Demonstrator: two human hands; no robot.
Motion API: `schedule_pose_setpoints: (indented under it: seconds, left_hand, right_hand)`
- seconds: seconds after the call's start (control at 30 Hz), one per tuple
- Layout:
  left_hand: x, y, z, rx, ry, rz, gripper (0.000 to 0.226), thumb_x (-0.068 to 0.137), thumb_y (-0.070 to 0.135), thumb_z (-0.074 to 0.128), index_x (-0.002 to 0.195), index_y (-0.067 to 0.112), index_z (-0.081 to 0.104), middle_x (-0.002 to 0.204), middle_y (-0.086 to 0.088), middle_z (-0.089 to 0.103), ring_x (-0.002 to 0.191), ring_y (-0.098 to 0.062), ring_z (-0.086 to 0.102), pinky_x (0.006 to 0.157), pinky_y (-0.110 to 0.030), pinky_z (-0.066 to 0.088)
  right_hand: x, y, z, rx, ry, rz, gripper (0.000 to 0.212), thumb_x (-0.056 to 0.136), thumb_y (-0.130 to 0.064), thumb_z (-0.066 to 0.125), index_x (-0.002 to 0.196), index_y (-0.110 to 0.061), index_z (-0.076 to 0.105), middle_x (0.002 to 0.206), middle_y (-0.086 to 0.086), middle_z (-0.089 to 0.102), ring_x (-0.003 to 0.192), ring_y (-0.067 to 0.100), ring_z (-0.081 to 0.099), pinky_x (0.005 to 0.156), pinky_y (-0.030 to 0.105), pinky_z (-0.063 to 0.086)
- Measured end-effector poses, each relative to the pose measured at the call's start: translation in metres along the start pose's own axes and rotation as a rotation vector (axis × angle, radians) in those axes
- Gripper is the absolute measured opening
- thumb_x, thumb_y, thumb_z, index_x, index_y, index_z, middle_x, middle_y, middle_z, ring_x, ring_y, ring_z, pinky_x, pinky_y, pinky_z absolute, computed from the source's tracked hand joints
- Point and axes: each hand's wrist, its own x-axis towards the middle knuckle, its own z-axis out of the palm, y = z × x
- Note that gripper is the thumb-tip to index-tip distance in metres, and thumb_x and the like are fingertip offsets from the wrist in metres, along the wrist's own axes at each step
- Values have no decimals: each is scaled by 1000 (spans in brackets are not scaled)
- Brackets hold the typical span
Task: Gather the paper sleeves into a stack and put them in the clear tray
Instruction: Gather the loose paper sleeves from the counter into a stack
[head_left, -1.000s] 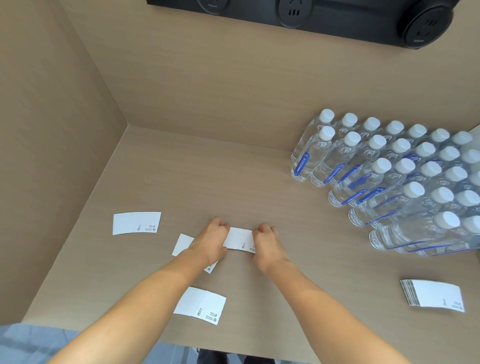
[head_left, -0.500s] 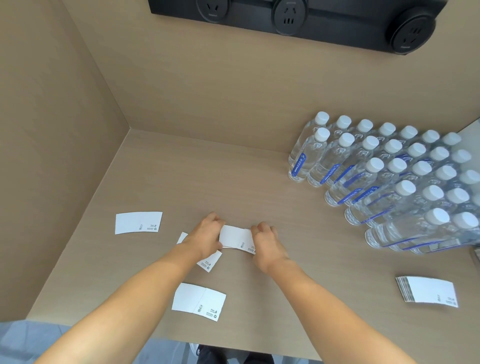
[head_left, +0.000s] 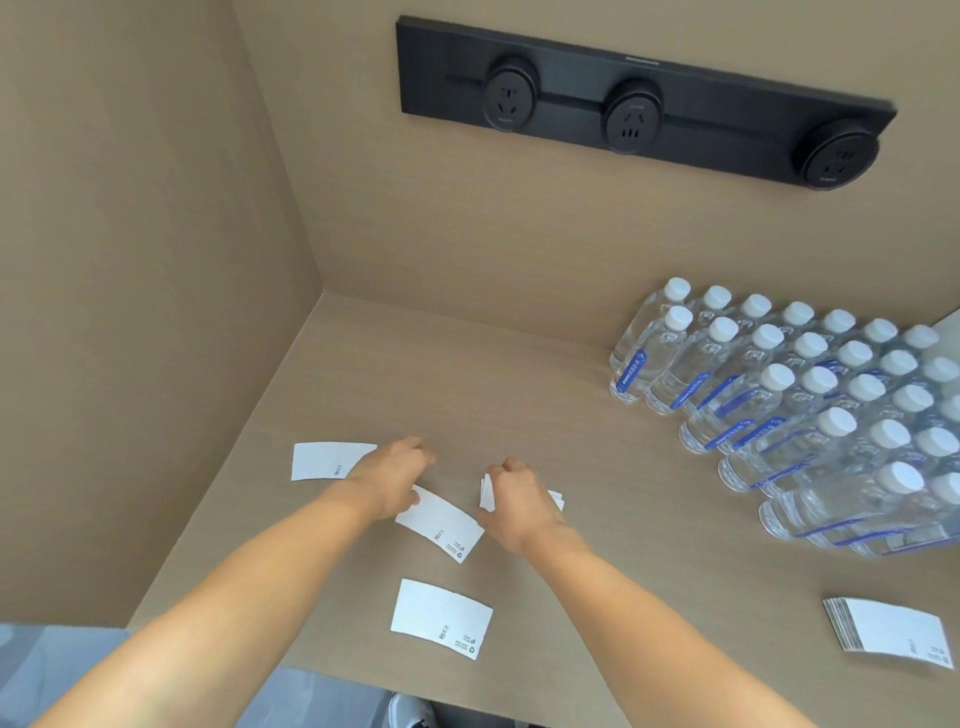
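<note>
White paper sleeves lie flat on the wooden counter. My right hand (head_left: 514, 499) grips a small stack of sleeves (head_left: 487, 491), which pokes out on both sides of it. My left hand (head_left: 392, 475) rests with its fingers on one loose sleeve (head_left: 441, 522) just left of that stack. Another loose sleeve (head_left: 322, 460) lies partly under my left wrist at the far left. A third sleeve (head_left: 441, 618) sits near the counter's front edge. A larger pile of sleeves (head_left: 888, 631) lies at the right front. No clear tray is in view.
Several rows of clear water bottles (head_left: 800, 395) with white caps stand at the right back. A black socket strip (head_left: 639, 104) hangs on the back wall. A side wall (head_left: 130, 312) closes off the left. The counter's front edge (head_left: 332, 675) runs just below the nearest sleeve.
Both hands held the small stack together before. Now my left hand has let go and moved left onto a loose sleeve, while my right hand keeps the stack. The view has tilted upward.
</note>
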Motion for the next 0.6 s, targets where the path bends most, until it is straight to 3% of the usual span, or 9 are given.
schedule_pose_setpoints:
  seconds: [0.27,0.43,0.6]
  left_hand:
    - [-24,-5,8,38,-50,33,57,90,14,64,143,19,43,148,-4,37,135,-27,42,102,-37,43]
    - [-33,-3,20,0,-56,77,38,90,6,57,126,19,53,129,-2,45,123,-26,51,91,-35,47]
    - [-36,-5,38,-17,-34,114,69,95,13,56,155,22,24,160,1,21,145,-24,30,111,-35,37]
  right_hand:
    - [-10,-31,13,-30,-37,7,30,88,-26,63,109,-5,54,117,12,48,113,31,46,86,39,50]
    - [-16,-36,30,-68,-61,45,38,88,-26,66,116,-6,53,122,13,46,115,32,44,90,39,46]
    - [-21,-38,49,-83,-73,77,35,88,-16,61,120,-6,51,125,12,45,114,31,42,89,37,46]
